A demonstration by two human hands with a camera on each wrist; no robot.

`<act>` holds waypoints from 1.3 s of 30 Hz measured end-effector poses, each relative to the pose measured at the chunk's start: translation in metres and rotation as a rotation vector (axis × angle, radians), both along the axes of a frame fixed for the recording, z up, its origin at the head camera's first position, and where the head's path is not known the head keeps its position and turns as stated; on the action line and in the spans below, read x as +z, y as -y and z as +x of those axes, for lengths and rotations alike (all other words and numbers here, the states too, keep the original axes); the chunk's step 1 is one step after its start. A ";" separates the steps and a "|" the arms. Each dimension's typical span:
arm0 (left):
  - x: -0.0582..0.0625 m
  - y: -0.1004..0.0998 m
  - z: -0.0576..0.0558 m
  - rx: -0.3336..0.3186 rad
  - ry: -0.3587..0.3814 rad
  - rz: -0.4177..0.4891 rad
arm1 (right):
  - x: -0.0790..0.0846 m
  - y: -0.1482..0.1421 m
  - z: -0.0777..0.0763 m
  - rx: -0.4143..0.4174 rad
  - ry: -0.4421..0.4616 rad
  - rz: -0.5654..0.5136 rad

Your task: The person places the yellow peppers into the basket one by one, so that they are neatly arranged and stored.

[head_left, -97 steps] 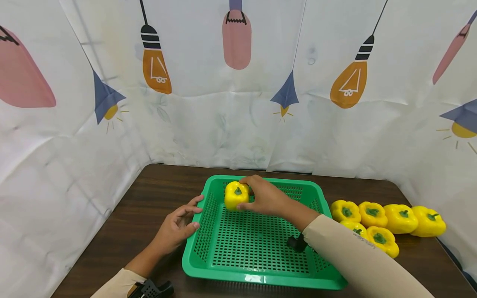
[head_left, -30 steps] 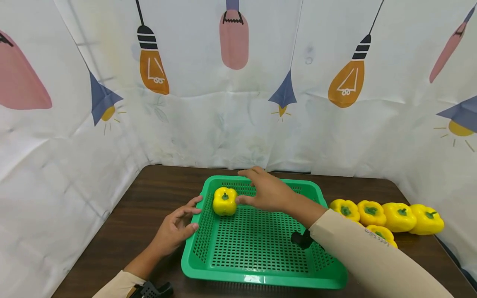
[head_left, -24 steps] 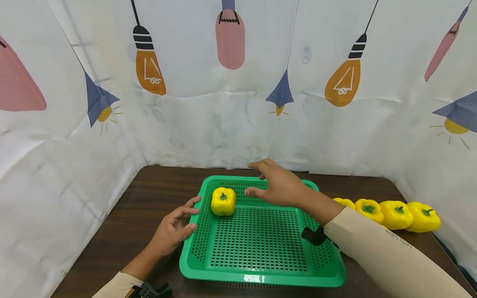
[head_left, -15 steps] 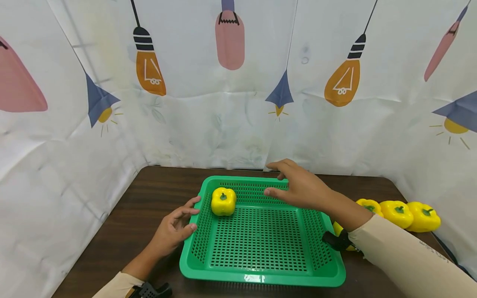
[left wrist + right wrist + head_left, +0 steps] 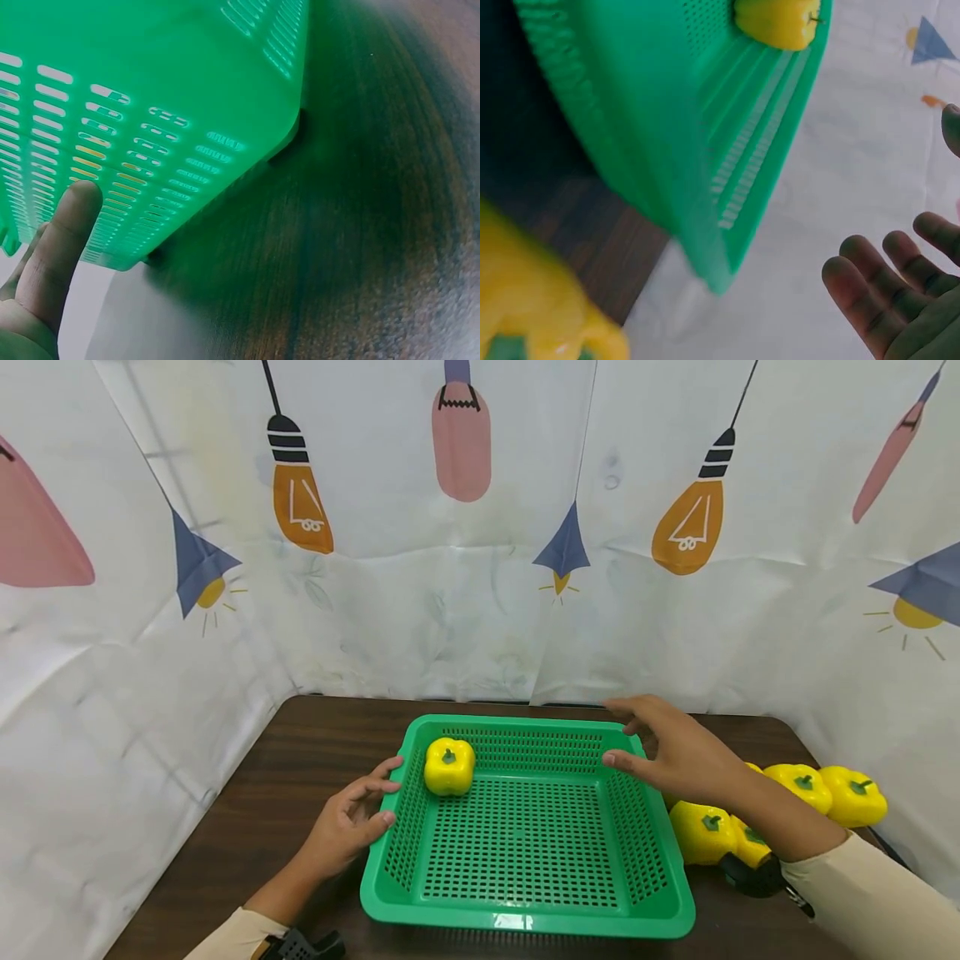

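One yellow bell pepper point(image 5: 449, 767) stands in the far left corner of the green plastic basket point(image 5: 525, 922). At the basket's left rim rests my left hand point(image 5: 348, 822), its fingers spread; the left wrist view shows a finger point(image 5: 64, 247) against the slotted wall. My right hand point(image 5: 678, 756) hovers over the far right corner of the basket, thumb and fingers apart, holding nothing. Below and beside its forearm lie several yellow bell peppers point(image 5: 701, 833), partly hidden by the hand and sleeve. In the right wrist view one pepper point(image 5: 532, 292) shows blurred at lower left.
A dark brown wooden table point(image 5: 255, 827) bears everything. Behind it hangs a white curtain point(image 5: 450, 627) printed with lamps and bulbs. More peppers point(image 5: 851, 796) sit near the table's right edge.
My right hand has let go of the bell pepper in the far left corner and moved right across the basket to its right rim. The left hand has kept its place.
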State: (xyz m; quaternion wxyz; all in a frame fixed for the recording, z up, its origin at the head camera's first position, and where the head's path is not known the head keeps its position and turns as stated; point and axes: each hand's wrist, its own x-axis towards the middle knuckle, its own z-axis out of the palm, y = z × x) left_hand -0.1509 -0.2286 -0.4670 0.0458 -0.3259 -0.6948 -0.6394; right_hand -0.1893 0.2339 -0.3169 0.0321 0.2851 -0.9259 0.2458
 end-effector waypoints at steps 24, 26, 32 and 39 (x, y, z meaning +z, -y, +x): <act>0.002 0.000 -0.001 0.010 0.007 0.017 | -0.020 -0.085 0.027 -0.153 -0.045 0.022; 0.002 -0.001 -0.001 0.009 0.009 0.018 | -0.023 -0.093 0.029 -0.151 -0.044 0.011; 0.002 -0.001 0.000 -0.007 0.027 0.023 | -0.035 -0.118 0.036 -0.168 -0.050 -0.012; 0.001 -0.001 0.001 -0.021 0.032 0.033 | -0.045 -0.140 0.043 -0.228 0.013 0.004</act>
